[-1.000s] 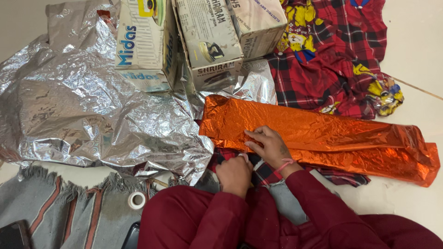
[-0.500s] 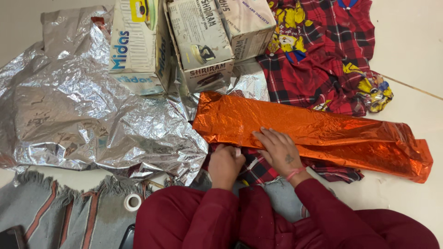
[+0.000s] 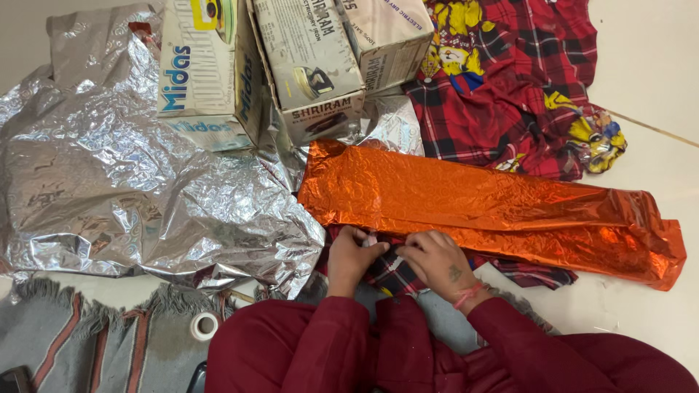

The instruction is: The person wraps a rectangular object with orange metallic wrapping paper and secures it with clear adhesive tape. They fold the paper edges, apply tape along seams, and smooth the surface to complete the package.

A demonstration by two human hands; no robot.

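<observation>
My left hand (image 3: 352, 256) and my right hand (image 3: 439, 260) meet at the near edge of a long sheet of orange foil (image 3: 502, 207) lying across the floor. Both have their fingertips pinched together over a folded red plaid cloth (image 3: 394, 275) that sticks out from under the foil. A small pale strip, possibly tape, shows between the fingers; I cannot tell exactly what it is. Dark red sleeves cover both arms.
A large crumpled silver foil sheet (image 3: 138, 182) spreads to the left. Three cardboard boxes (image 3: 309, 65) stand at the back, beside a red plaid shirt (image 3: 502, 102). A white tape roll (image 3: 204, 326) lies on a grey striped rug (image 3: 80, 349). White floor lies to the right.
My right hand has slid off the orange foil toward me and curled its fingers beside my left hand. The left hand has stayed near the plaid cloth.
</observation>
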